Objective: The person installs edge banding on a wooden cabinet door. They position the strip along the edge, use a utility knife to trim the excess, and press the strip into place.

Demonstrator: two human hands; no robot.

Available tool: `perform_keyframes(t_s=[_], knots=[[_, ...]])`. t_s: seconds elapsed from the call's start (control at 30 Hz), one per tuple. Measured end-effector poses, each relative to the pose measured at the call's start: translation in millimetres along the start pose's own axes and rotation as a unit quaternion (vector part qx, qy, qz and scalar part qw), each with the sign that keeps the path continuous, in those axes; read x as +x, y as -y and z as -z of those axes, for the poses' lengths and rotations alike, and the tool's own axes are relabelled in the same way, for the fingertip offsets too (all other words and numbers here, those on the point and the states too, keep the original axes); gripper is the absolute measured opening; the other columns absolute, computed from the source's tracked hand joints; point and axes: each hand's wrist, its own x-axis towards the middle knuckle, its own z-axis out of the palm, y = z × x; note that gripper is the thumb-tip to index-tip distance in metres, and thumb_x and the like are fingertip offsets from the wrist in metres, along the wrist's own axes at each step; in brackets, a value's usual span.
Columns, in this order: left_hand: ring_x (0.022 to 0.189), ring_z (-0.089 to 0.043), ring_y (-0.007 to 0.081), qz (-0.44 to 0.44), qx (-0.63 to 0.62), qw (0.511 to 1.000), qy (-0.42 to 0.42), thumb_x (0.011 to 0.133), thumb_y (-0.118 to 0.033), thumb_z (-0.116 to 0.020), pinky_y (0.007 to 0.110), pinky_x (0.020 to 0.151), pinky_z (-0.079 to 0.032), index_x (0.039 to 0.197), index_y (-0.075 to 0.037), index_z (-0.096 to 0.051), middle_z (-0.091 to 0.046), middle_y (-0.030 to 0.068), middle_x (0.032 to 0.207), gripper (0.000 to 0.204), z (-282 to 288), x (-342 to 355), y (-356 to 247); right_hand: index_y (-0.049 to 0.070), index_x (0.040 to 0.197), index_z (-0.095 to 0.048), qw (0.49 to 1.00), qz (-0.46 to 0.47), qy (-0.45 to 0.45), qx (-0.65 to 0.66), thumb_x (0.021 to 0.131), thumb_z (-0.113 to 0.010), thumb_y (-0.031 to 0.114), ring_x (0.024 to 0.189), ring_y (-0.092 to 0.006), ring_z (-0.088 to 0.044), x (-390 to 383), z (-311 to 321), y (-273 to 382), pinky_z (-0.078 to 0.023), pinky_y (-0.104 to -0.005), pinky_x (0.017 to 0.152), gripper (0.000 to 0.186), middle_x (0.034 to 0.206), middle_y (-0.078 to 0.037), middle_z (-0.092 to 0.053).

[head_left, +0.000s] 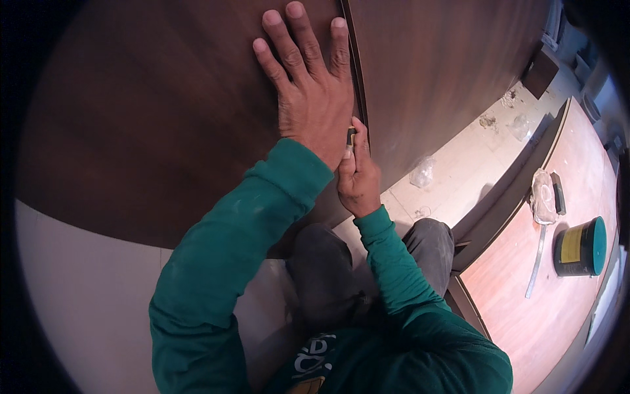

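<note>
Brown panels (177, 125), pale tiled floor (98, 282)

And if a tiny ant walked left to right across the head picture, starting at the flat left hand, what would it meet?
Left hand → right hand → crumpled clear plastic → thin grey strip → dark tub with a yellow label.

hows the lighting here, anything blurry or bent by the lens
In the head view, the pale floor and reddish board at right are brightest, the brown panel at left dim; the same view's fisheye bends the board's long edges and darkens the corners; in it the left hand and right hand look fairly sharp, though the right partly covers its tool.
</note>
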Motion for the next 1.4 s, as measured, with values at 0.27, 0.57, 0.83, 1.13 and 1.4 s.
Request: perform_keyframes(t_s=[0.27,0.57,0.83,1.13,1.4], knots=[[0.14,-0.007,0.0704,-0.014,-0.002,0.999,0.043,0.065,-0.054,-0.086,0.082,0.105,-0.017,0.158,0.004,-0.004,-0.003,0.0466,0.155,0.138,-5,-3,-4,0.004,0.153,-0.033,1.0,0.016,-0.016,0.006,0.104,-0.039,0.02,0.12,-0.0343,-0.063,-9,-1,-16,-0.049,-0.0357,0.098,0.053,0.138,-0.023,-0.057],[0.142,-0.009,0.0668,-0.023,0.068,0.994,0.085,0.065,-0.058,-0.084,0.082,0.105,-0.018,0.156,0.007,-0.016,-0.007,0.042,0.158,0.132,-10,-7,-19,0.006,0.155,-0.03,0.999,-0.029,0.013,0.006,0.103,-0.044,0.023,0.116,-0.0409,-0.064,-30,8,-30,-0.051,-0.0402,0.096,0.056,0.14,-0.022,-0.055],[0.142,-0.027,0.056,0.008,-0.075,0.988,0.133,0.079,-0.046,-0.075,0.062,0.117,-0.025,0.151,-0.001,-0.037,-0.026,0.0354,0.155,0.094,63,4,-20,-0.007,0.155,-0.022,0.995,0.077,0.036,-0.052,0.104,-0.039,0.02,0.134,-0.0415,-0.051,-35,34,-34,-0.043,-0.0408,0.108,0.06,0.148,-0.027,-0.046],[0.087,-0.063,0.0289,0.177,-0.269,0.904,-0.28,0.087,-0.019,-0.07,0.043,0.074,-0.054,0.105,-0.009,-0.069,-0.066,0.0059,0.09,0.021,115,45,120,-0.006,0.155,-0.022,0.967,0.251,-0.025,-0.033,0.106,-0.037,0.014,0.132,-0.044,-0.051,86,36,152,-0.04,-0.0399,0.108,0.055,0.144,-0.033,-0.046],[0.088,-0.063,0.0269,0.111,-0.332,0.874,-0.337,0.088,-0.024,-0.072,0.041,0.073,-0.056,0.115,-0.008,-0.068,-0.068,0.0056,0.094,0.032,100,96,113,-0.002,0.154,-0.028,0.933,0.345,-0.086,-0.049,0.104,-0.041,0.011,0.114,-0.0417,-0.064,186,21,211,-0.051,-0.0408,0.093,0.054,0.128,-0.031,-0.059]])
